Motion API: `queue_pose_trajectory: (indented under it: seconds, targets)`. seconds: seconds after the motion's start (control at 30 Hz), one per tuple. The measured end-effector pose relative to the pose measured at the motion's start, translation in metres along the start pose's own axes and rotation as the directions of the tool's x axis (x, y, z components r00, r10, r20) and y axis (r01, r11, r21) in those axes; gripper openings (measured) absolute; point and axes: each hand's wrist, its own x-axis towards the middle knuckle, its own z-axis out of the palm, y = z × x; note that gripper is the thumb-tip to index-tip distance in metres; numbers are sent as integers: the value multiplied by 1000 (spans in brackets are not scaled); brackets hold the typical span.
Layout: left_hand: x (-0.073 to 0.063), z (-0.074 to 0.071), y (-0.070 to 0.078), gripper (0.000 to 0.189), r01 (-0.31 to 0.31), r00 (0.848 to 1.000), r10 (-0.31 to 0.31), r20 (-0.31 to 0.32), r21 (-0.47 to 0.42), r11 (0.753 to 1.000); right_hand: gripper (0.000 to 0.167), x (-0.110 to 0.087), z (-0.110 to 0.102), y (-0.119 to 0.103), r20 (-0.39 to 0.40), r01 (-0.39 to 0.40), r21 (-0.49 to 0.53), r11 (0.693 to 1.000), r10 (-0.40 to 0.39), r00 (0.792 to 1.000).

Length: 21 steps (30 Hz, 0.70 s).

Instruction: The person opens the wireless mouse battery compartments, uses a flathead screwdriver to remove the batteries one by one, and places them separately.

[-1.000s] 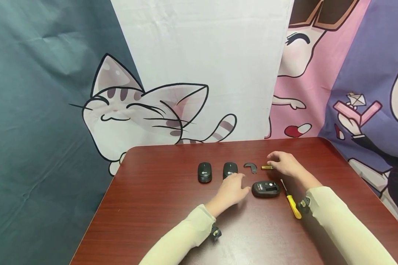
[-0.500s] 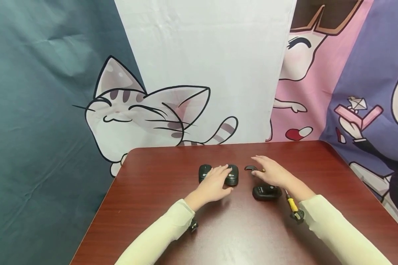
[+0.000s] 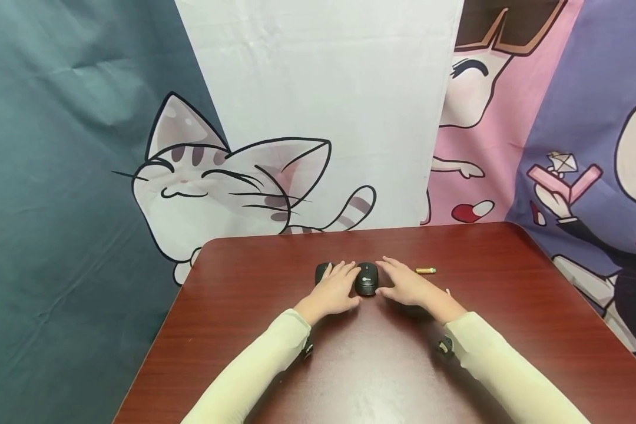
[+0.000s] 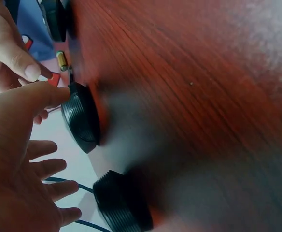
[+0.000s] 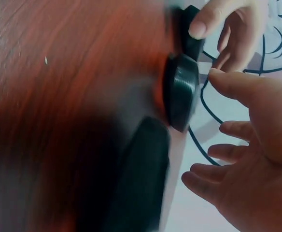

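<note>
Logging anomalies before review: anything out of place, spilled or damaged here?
A gold battery lies loose on the table beside the right hand; odd, since it would normally be fitted inside something. No spill or damage shows, though the left hand partly covers one mouse.

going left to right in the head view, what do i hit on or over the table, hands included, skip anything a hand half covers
left hand → black mouse between the hands → right hand → gold battery
</note>
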Motion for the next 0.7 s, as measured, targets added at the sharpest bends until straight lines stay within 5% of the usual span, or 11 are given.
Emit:
queue_pose_trajectory:
  seconds: [0.47, 0.7]
  targets:
    - [17, 7, -2, 78, -6, 998, 5, 61, 11, 1000, 77, 16, 21, -6, 126, -67, -66, 996, 75, 989]
    - [20, 10, -4, 77, -5, 998, 6, 69, -18, 1000, 77, 19, 28, -7, 114, -59, -67, 996, 67, 991]
